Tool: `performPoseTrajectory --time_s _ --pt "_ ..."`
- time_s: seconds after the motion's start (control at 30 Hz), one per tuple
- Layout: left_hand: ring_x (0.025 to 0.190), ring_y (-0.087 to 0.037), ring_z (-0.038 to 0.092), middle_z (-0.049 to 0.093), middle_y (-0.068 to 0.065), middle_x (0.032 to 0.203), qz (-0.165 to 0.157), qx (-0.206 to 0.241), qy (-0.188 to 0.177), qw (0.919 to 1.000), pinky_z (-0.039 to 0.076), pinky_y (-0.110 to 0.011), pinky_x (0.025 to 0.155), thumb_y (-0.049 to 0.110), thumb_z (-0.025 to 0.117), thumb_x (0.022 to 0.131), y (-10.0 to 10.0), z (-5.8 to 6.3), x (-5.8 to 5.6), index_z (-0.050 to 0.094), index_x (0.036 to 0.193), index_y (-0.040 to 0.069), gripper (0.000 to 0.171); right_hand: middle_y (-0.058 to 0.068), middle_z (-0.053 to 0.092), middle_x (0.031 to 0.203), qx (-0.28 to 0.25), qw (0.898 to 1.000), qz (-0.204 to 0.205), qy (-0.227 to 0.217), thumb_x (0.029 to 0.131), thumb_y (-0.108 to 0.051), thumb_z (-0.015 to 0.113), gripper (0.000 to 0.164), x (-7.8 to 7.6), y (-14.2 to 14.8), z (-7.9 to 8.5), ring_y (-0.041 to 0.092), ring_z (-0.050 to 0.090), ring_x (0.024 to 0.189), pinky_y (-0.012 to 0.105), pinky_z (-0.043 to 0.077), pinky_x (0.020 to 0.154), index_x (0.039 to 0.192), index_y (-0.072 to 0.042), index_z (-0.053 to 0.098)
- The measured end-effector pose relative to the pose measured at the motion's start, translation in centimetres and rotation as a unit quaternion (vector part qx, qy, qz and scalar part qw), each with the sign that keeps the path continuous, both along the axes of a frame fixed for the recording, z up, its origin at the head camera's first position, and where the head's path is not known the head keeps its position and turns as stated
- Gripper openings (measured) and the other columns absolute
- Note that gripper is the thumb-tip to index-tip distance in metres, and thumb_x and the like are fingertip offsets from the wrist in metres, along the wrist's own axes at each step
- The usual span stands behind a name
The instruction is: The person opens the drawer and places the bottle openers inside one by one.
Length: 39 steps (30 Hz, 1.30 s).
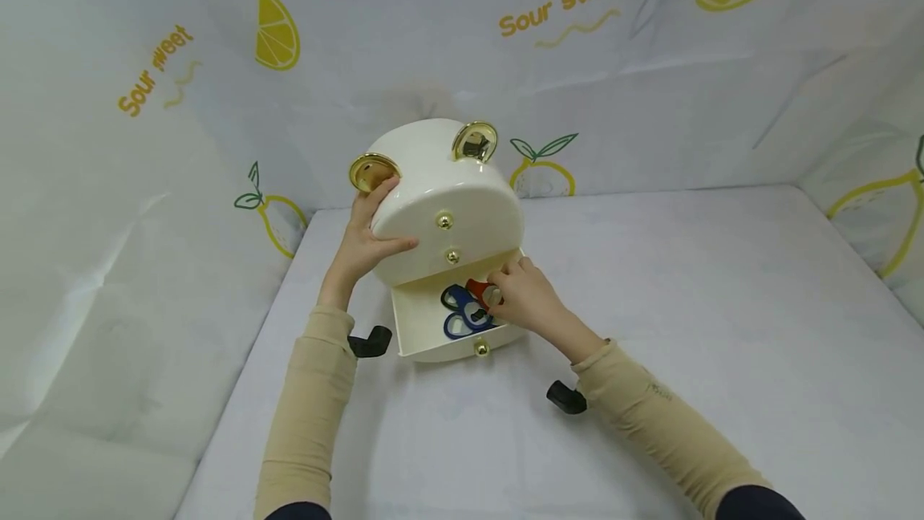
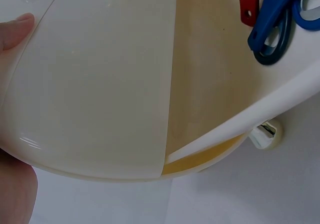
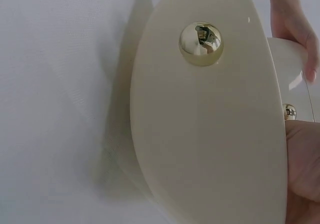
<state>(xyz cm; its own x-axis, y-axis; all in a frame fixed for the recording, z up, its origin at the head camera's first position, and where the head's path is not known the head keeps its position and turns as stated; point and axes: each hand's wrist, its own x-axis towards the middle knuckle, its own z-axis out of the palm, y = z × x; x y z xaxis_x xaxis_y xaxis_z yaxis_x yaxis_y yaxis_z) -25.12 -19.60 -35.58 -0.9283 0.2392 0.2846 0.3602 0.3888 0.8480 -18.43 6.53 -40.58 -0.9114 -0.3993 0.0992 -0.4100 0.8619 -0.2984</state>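
Note:
A white drawer box [image 1: 447,175] with two gold ears stands at the back of the table, its bottom drawer [image 1: 419,327] pulled out. My left hand [image 1: 364,243] grips the box's left side, thumb [image 2: 17,31] on the front and fingers beside the left gold ear [image 1: 373,172]. My right hand [image 1: 530,295] reaches into the drawer, fingers curled at a red-handled tool [image 1: 476,289] with a silvery part; the fingertips are partly hidden. Blue-handled scissors [image 1: 465,311] lie in the drawer beside that tool. In the right wrist view, the drawer front [image 3: 210,124] hides much of the right hand.
Gold knobs [image 1: 444,221] sit on the closed drawers above, and another knob [image 1: 481,349] is on the open drawer's front. White cloth with lemon prints [image 1: 277,26] hangs behind and at the sides. The table [image 1: 686,287] has a white cover.

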Motion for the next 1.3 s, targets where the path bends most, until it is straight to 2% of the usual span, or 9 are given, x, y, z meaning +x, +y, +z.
performPoseTrajectory --time_s 0.3,0.47,0.63,0.73,0.8,0.97,1.03,1.1,1.3 --pt "0.116 -0.028 0.039 0.027 -0.008 0.142 0.000 0.001 0.007 1.0000 0.042 -0.049 0.091 0.010 0.084 0.065 0.0 0.1 0.0 0.038 0.141 0.035 0.092 0.013 0.061 0.110 -0.018 1.000 -0.007 -0.005 0.077 -0.026 0.075 0.041 0.1 -0.1 -0.1 0.031 0.049 0.098 0.041 0.044 0.079 0.112 -0.007 0.065" --pt "0.116 -0.028 0.038 0.026 -0.009 0.142 -0.001 -0.001 0.010 1.0000 0.042 -0.048 0.091 0.010 0.084 0.066 0.1 0.2 0.0 0.037 0.141 0.034 0.092 0.016 0.060 0.116 -0.073 0.997 -0.001 -0.018 0.080 -0.023 0.073 0.038 0.1 0.2 0.1 0.032 0.054 0.100 0.042 0.047 0.084 0.111 -0.002 0.065" --pt "0.115 -0.028 0.039 0.027 -0.009 0.141 0.003 -0.001 0.005 1.0000 0.042 -0.047 0.090 0.010 0.084 0.065 0.0 0.2 0.1 0.038 0.141 0.035 0.092 0.014 0.060 0.106 -0.128 0.991 0.015 -0.023 0.083 -0.022 0.071 0.033 0.6 0.7 0.6 0.026 0.059 0.092 0.036 0.051 0.076 0.108 -0.001 0.065" --pt "0.114 -0.028 0.039 0.028 -0.009 0.140 0.005 -0.003 0.002 1.0000 0.042 -0.047 0.090 0.010 0.084 0.065 0.0 0.2 0.1 0.038 0.141 0.036 0.092 0.008 0.060 0.093 -0.160 0.986 0.022 -0.035 0.084 -0.023 0.069 0.031 1.3 1.2 1.0 0.019 0.055 0.083 0.030 0.046 0.069 0.108 -0.004 0.065" --pt "0.114 -0.028 0.039 0.028 -0.009 0.140 0.005 -0.003 0.002 1.0000 0.042 -0.048 0.090 0.010 0.084 0.065 0.0 0.2 0.1 0.037 0.141 0.037 0.092 0.004 0.058 0.083 -0.195 0.979 0.028 -0.051 0.085 -0.023 0.068 0.027 1.9 1.5 1.2 0.015 0.051 0.076 0.026 0.043 0.064 0.106 -0.006 0.067" --pt "0.117 -0.028 0.038 0.027 -0.008 0.142 0.005 0.000 0.006 1.0000 0.040 -0.050 0.093 0.008 0.083 0.065 -0.1 0.2 0.0 0.038 0.141 0.035 0.092 -0.004 0.058 0.072 -0.295 0.946 0.046 -0.124 0.086 -0.024 0.067 0.018 3.8 2.1 1.2 0.009 0.050 0.064 0.021 0.042 0.055 0.099 -0.013 0.069" --pt "0.117 -0.028 0.038 0.028 -0.007 0.142 0.005 0.003 0.008 1.0000 0.040 -0.049 0.092 0.008 0.083 0.065 -0.1 0.3 0.1 0.039 0.140 0.035 0.092 -0.005 0.059 0.070 -0.315 0.937 0.055 -0.144 0.086 -0.025 0.067 0.016 4.5 2.1 1.0 0.007 0.050 0.061 0.020 0.041 0.053 0.098 -0.015 0.069" --pt "0.117 -0.028 0.038 0.028 -0.009 0.141 0.003 0.006 0.001 1.0000 0.041 -0.049 0.092 0.005 0.082 0.067 0.1 0.9 0.6 0.038 0.142 0.031 0.091 -0.003 0.059 0.069 -0.324 0.931 0.068 -0.156 0.086 -0.023 0.067 0.015 5.0 2.1 0.6 0.006 0.048 0.058 0.020 0.040 0.051 0.098 -0.015 0.069" --pt "0.116 -0.027 0.039 0.029 -0.010 0.139 0.002 0.008 0.001 1.0000 0.042 -0.048 0.091 0.006 0.082 0.066 0.2 0.4 0.3 0.037 0.142 0.033 0.092 0.000 0.064 0.075 -0.306 0.923 0.123 -0.199 0.087 -0.019 0.065 0.023 5.9 2.3 -0.9 0.002 0.050 0.061 0.019 0.043 0.054 0.109 -0.011 0.067"
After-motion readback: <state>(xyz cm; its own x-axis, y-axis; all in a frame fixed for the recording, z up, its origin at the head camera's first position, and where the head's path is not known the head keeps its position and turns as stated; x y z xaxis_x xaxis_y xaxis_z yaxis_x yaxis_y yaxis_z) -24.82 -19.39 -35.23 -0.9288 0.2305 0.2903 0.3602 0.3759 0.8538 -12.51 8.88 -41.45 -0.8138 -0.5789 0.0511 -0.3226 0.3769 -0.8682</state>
